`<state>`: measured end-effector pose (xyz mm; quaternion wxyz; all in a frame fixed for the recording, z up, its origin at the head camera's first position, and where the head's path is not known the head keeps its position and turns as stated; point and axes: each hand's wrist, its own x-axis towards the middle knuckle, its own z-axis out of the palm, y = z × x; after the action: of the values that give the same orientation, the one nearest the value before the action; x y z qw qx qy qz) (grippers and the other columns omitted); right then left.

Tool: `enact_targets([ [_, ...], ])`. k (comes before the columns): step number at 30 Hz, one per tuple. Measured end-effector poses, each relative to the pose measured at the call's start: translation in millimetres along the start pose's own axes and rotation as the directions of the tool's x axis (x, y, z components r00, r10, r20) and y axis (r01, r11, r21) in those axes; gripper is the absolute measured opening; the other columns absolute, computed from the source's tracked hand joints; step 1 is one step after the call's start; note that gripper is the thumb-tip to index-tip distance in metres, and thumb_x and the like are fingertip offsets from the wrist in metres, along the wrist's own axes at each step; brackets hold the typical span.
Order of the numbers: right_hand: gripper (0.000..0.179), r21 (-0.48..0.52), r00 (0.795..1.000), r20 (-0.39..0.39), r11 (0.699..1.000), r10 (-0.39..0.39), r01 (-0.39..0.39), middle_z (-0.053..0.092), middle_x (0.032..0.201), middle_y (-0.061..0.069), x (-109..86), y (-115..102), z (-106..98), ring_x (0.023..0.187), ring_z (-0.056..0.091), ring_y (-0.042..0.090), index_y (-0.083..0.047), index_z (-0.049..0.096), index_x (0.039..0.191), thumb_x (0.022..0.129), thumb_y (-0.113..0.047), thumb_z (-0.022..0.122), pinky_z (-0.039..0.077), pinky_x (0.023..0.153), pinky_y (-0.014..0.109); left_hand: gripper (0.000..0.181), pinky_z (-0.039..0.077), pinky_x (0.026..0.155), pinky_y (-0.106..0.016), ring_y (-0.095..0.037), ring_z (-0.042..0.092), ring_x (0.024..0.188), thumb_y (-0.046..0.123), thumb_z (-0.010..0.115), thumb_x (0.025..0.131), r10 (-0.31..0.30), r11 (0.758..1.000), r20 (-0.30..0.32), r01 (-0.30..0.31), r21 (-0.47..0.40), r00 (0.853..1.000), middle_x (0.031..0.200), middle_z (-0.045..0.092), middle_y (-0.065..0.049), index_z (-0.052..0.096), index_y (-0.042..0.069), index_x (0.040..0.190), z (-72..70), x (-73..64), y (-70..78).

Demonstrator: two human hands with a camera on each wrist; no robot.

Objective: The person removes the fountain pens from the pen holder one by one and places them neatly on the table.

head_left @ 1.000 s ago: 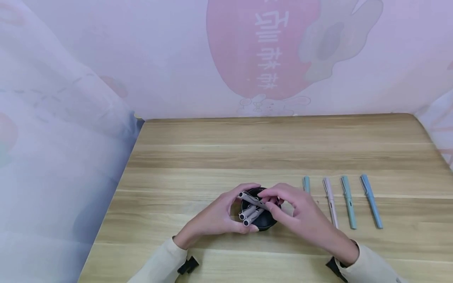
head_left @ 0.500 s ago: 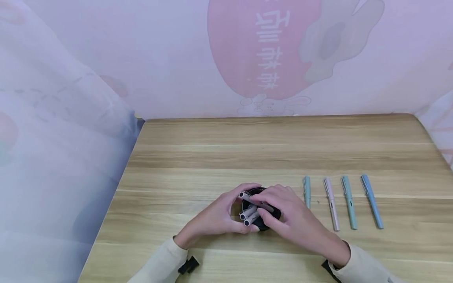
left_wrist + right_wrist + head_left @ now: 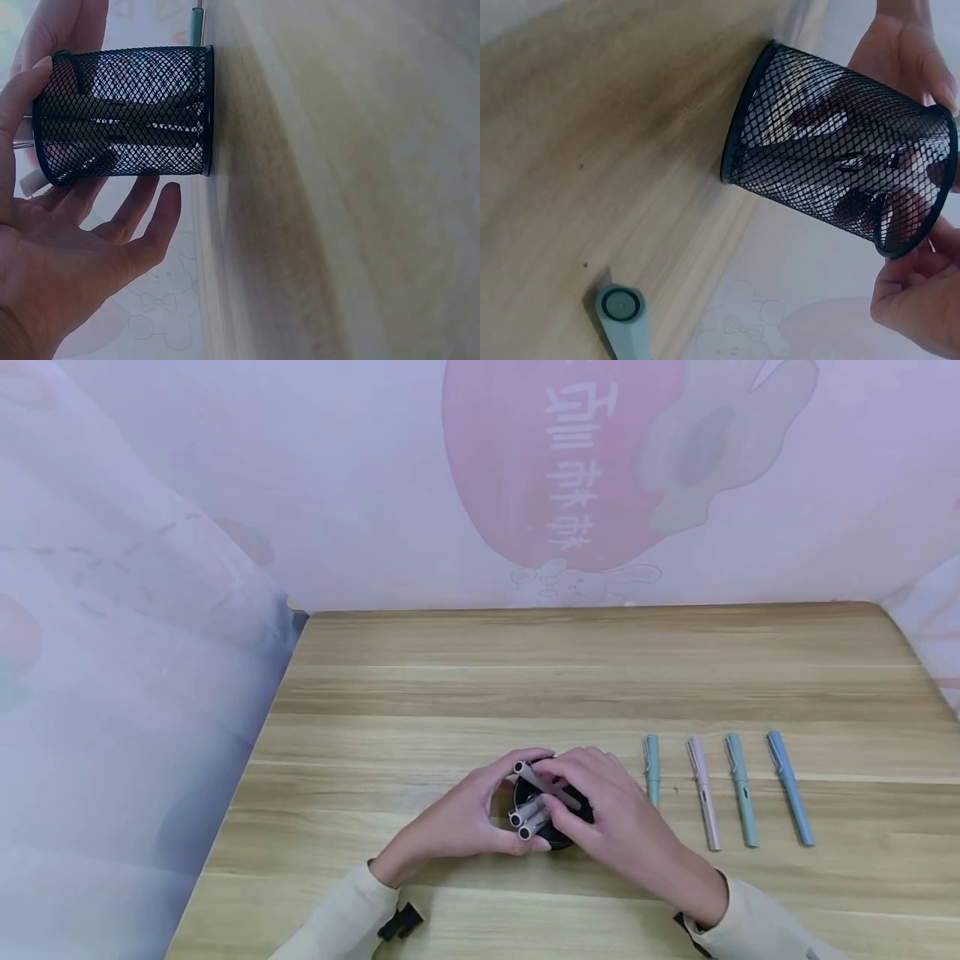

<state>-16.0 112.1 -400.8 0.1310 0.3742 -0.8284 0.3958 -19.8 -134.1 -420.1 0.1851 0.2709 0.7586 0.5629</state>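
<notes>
A black mesh pen holder (image 3: 127, 112) stands upright on the table. My left hand (image 3: 463, 817) holds it near the rim, thumb at the front and forefinger at the back. Inside lean several greyish pens, their capped ends pointing left; two of them, such as the lower pen (image 3: 534, 823), lie side by side. My right hand (image 3: 626, 810) reaches over the holder's right side and pinches another grey pen (image 3: 529, 773) between thumb and fingers. That pen slants across the opening, its lower end down inside the holder.
To the right lies a spaced row of capped pens: a teal pen (image 3: 652, 764), a pale pink pen (image 3: 703, 793), a green pen (image 3: 741, 789) and a blue pen (image 3: 790, 789). A printed cloth (image 3: 375, 485) hangs behind the wooden table (image 3: 450, 668).
My right hand has shifted left over the holder, and its fingers sit further along the grey pen. That pen's capped end has tilted slightly up and right. The left hand stays in place.
</notes>
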Motion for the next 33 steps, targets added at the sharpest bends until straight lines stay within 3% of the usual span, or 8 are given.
enact_targets([
  [10,0.024,-0.048,0.996,-0.087,0.998,-0.037,0.033,0.074,0.104,-0.007,11.3,5.5,12.5,0.089,0.065,0.013,-0.013,0.078,0.116,0.094,-0.012,0.085,0.052,0.081,0.033,0.091,0.044,0.115,-0.045,-0.016,0.061,0.128,0.028,0.095,0.087,0.039,0.999,0.005,-0.039,0.023,0.999,0.148,0.063,0.009,0.046,0.039,0.162,0.9,1.7,-2.2],
  [17,0.023,-0.081,0.990,-0.128,0.995,-0.061,0.051,0.073,0.101,-0.002,15.9,6.4,14.3,0.085,0.066,0.017,-0.008,0.076,0.115,0.092,-0.008,0.078,0.054,0.077,0.035,0.079,0.046,0.112,-0.044,-0.016,0.062,0.124,0.033,0.094,0.088,0.050,0.997,0.012,-0.051,0.052,0.999,0.141,0.066,0.012,0.053,0.031,0.155,-0.8,2.6,-1.6],
  [24,0.025,-0.049,0.985,-0.155,0.997,-0.069,0.062,0.064,0.094,-0.003,12.0,10.6,12.4,0.079,0.059,0.016,-0.007,0.071,0.113,0.088,-0.007,0.071,0.049,0.070,0.026,0.085,0.048,0.109,-0.043,-0.016,0.062,0.124,0.034,0.094,0.089,0.039,0.998,0.002,-0.039,0.055,0.999,0.143,0.065,0.014,0.048,0.040,0.160,1.4,1.3,-2.2],
  [29,0.025,-0.013,0.966,-0.218,0.990,-0.137,0.138,0.062,0.093,-0.003,12.7,13.5,8.1,0.078,0.058,0.014,-0.004,0.070,0.115,0.091,-0.007,0.067,0.048,0.067,0.024,0.090,0.051,0.105,-0.044,-0.016,0.066,0.116,0.032,0.095,0.088,0.017,0.999,-0.006,-0.017,0.036,1.000,0.145,0.063,0.015,0.045,0.044,0.161,1.5,1.8,-1.7],
  [33,0.024,0.039,0.948,-0.270,0.982,-0.166,0.183,0.065,0.095,0.000,13.6,14.2,3.8,0.080,0.060,0.014,-0.001,0.070,0.117,0.095,-0.011,0.065,0.051,0.070,0.027,0.093,0.051,0.108,-0.045,-0.018,0.067,0.121,0.028,0.096,0.087,0.035,0.999,0.000,-0.035,0.015,0.999,0.150,0.060,0.013,0.044,0.041,0.163,1.3,3.3,-1.6],
])
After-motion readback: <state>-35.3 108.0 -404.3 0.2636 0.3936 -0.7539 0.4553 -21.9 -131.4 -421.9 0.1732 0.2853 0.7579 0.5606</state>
